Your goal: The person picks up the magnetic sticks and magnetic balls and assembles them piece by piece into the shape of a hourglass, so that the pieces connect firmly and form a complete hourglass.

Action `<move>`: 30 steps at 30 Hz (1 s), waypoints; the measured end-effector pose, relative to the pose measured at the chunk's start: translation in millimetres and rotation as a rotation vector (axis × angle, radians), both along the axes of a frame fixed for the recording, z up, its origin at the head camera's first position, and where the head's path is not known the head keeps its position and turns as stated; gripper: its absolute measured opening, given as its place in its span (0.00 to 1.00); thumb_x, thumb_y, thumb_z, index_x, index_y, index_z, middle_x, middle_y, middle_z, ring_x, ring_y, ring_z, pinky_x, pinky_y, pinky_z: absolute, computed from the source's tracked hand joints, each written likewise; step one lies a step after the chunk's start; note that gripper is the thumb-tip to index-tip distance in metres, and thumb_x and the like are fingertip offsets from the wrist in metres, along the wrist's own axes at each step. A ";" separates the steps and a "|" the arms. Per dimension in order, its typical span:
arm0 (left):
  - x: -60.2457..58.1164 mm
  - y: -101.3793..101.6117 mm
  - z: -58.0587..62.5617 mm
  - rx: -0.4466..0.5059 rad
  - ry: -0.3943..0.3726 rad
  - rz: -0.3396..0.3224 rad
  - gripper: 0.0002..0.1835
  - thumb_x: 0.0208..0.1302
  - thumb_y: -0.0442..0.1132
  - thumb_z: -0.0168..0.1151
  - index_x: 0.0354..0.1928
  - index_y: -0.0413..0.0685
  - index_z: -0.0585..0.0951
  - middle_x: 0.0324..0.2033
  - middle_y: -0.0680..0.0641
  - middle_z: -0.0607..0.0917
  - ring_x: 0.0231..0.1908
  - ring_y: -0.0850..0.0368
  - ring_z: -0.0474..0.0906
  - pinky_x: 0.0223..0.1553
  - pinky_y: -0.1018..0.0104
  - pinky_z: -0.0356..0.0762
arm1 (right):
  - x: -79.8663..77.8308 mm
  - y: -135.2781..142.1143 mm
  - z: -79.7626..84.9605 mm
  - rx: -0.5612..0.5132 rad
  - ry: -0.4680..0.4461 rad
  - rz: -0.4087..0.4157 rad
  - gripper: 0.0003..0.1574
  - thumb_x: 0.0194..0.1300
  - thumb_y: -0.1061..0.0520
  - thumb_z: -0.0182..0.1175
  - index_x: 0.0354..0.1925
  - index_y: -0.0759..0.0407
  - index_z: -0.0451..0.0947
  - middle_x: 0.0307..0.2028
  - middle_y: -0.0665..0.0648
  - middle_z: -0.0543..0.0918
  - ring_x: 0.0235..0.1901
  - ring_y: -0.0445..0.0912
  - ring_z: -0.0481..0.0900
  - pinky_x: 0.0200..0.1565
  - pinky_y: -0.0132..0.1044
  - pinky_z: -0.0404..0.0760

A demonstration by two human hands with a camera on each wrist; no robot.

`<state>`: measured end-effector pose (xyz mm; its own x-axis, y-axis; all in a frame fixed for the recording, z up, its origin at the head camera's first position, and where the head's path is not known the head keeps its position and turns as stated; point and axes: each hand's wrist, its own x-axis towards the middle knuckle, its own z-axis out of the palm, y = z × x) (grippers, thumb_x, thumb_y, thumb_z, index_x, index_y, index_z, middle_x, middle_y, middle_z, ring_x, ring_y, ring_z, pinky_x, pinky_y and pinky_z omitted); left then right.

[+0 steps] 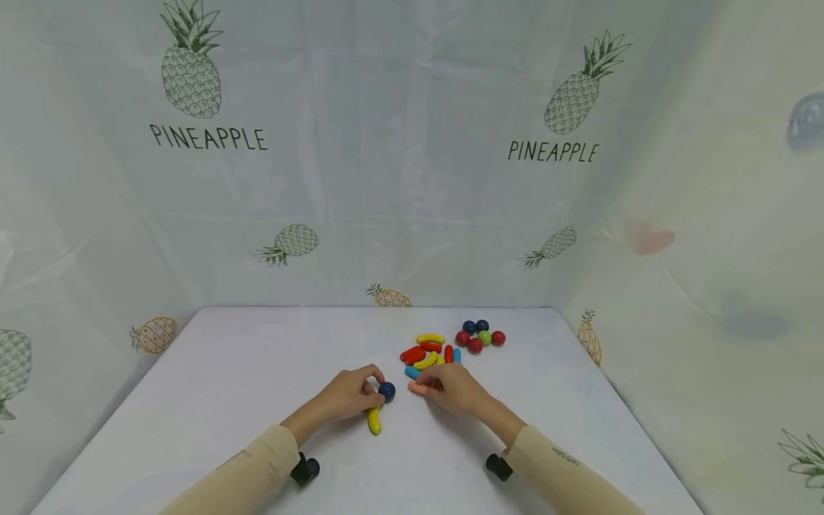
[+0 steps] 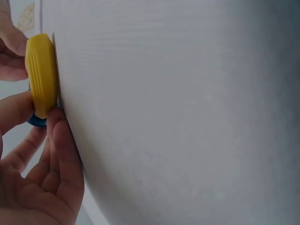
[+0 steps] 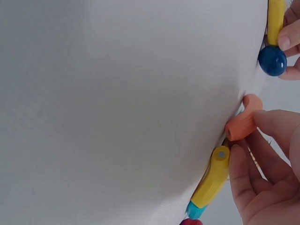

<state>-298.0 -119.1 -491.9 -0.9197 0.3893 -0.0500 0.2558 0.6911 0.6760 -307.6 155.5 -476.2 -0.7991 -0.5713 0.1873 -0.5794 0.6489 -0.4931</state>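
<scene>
My left hand (image 1: 344, 395) pinches a shiny dark blue ball (image 1: 387, 390) between thumb and fingers, low over the white table. Right by the thumb lies a yellow toy banana (image 1: 374, 422), its end close to the ball; in the left wrist view the banana (image 2: 42, 70) partly covers the ball. To the right, my right hand (image 1: 455, 390) holds a bent orange toy piece (image 1: 417, 388) with thumb and fingertips. The right wrist view shows this orange piece (image 3: 246, 119) ridged, with a small hole in one end. A yellow piece (image 3: 213, 178) lies beside those fingers.
Beyond my right hand is a loose group of red pieces (image 1: 412, 353), yellow bananas (image 1: 430, 338) and blue pieces (image 1: 412, 373). Behind it to the right sit red balls (image 1: 498, 337), dark blue balls (image 1: 469, 327) and a green ball (image 1: 484, 337). A pineapple-print curtain (image 1: 386, 179) encloses the table.
</scene>
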 end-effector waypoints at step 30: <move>1.2 -0.7 0.7 0.009 -0.013 0.011 0.15 0.69 0.46 0.72 0.54 0.56 0.80 0.31 0.56 0.84 0.31 0.58 0.79 0.35 0.65 0.78 | 0.1 -5.6 -1.9 -0.076 -0.098 -0.043 0.14 0.74 0.58 0.67 0.55 0.57 0.88 0.45 0.52 0.90 0.39 0.42 0.80 0.44 0.31 0.83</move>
<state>-296.8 -119.9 -491.2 -0.9234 0.3794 -0.0581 0.2394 0.6876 0.6855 -307.4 150.0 -478.1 -0.8393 -0.5230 0.1487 -0.4986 0.6311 -0.5943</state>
